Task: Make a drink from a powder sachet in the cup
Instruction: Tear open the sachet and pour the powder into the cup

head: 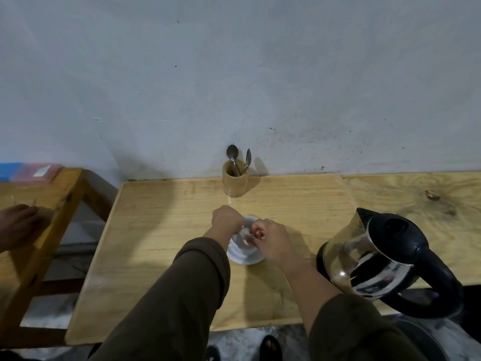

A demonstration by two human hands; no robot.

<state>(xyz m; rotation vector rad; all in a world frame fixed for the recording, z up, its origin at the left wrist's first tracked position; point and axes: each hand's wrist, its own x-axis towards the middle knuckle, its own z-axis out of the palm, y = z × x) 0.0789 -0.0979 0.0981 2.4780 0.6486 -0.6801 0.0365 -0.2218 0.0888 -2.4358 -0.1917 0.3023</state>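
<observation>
Two hands meet over the white cup (243,239) on its saucer (247,259), mid-table (161,230); left hand (226,218) fisted, its fingertips hidden; right hand (272,239) curled, pinching a small reddish sachet (256,234) above the cup; glass kettle (374,251) right; wooden holder (234,179) with two spoons (232,156) behind.
</observation>
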